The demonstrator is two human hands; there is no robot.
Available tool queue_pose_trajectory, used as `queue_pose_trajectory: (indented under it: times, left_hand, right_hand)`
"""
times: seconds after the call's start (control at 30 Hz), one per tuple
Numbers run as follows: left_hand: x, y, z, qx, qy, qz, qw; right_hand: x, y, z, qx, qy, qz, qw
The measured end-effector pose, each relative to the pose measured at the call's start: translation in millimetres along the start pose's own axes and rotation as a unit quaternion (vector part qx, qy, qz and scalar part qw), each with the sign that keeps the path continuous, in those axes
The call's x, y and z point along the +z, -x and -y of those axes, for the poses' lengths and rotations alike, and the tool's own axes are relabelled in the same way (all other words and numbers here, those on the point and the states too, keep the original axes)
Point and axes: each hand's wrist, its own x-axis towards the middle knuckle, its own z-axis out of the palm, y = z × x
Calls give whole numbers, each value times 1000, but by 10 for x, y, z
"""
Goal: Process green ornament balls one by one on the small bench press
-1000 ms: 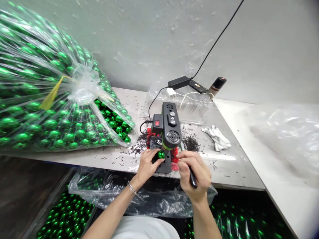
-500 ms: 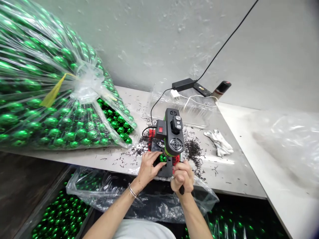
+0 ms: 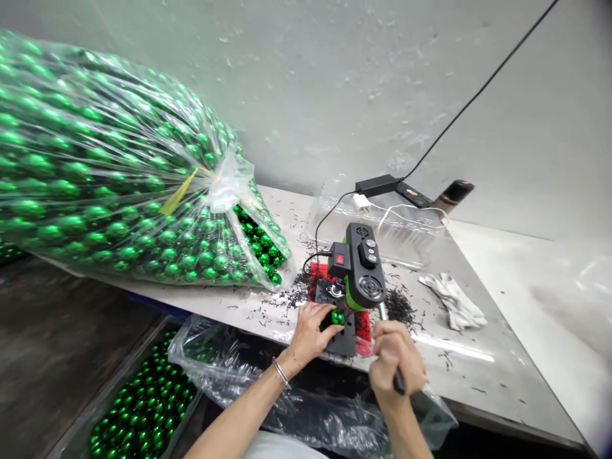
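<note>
My left hand (image 3: 310,331), a bangle at its wrist, pinches a shiny green ball (image 3: 337,317) between thumb and fingers. The ball sits on the black base plate (image 3: 342,344) of a small bench machine, just under its head. That machine (image 3: 366,268) is black with green parts, two round vents, knobs on top and a red switch. To the right of the base, my right hand (image 3: 396,357) is wrapped round a lever handle (image 3: 400,381). A short metal rod and the handle's black end show; the fingers hide the rest.
A big clear bag of green balls (image 3: 119,191) lies on the table's left. Black scraps (image 3: 399,306) litter the tabletop around the machine. White gloves (image 3: 453,301) lie at right; a power adapter (image 3: 377,185) and cables are behind. Below the front edge stands a lined bin of green balls (image 3: 143,401).
The camera view has turned left, so everything sits further right. My right hand has shifted slightly outward from the machine, and the metal rod now shows. My left hand still pinches the ball.
</note>
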Motion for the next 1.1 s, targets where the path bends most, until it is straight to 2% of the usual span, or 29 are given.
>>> queue_pose_trajectory:
  times: [0.07, 0.13, 0.27, 0.33, 0.37, 0.43, 0.5, 0.57, 0.63, 0.73, 0.83, 0.93, 1.0, 1.03, 1.1]
  left_hand:
    - [-40, 77, -15, -6, 8, -5, 1000]
    - [-122, 234, -32, 8, 8, 1, 1000]
    - [-374, 563, -22, 81, -22, 40, 996]
    - [-523, 532, 15, 98, -53, 31, 993]
    - [-598, 436, 41, 93, -81, 16, 992]
    - [-743, 103, 100, 55, -167, -32, 984]
    - [-862, -330, 166, -22, -282, -56, 958]
    - [-932, -734, 234, -43, -304, -57, 950]
    - [-946, -1020, 296, -45, -305, -45, 950]
    - [-907, -1185, 352, -44, -289, -29, 956]
    - [-904, -1124, 349, -50, -258, -24, 965]
    - [-969, -942, 291, -74, -197, -28, 977]
    - [-1003, -778, 232, -121, -44, -35, 991]
    - [-1004, -690, 198, -150, 59, -36, 986]
    - [-966, -519, 129, -205, 255, -34, 944]
  right_hand:
    - [-74, -200, 137, 73, -24, 20, 997]
    - [-112, -346, 234, 109, -38, 29, 993]
    - [-83, -382, 277, 113, -34, 14, 993]
    - [-50, -322, 253, 101, -30, 2, 994]
    - [-37, -292, 239, 94, -29, -2, 995]
    - [-22, -245, 215, 78, -27, -3, 997]
    - [-19, -221, 199, 66, -25, -1, 997]
    - [-20, -210, 189, 59, -25, 1, 998]
    - [-21, -204, 181, 56, -27, 2, 998]
    - [-17, -197, 175, 50, -28, 0, 998]
    - [-13, -192, 176, 49, -27, -1, 998]
    - [-12, -186, 181, 59, -28, 3, 998]
    - [-11, -186, 187, 65, -29, 2, 998]
    - [-10, -190, 192, 65, -30, 0, 997]
    - [-8, -210, 206, 67, -29, -3, 997]
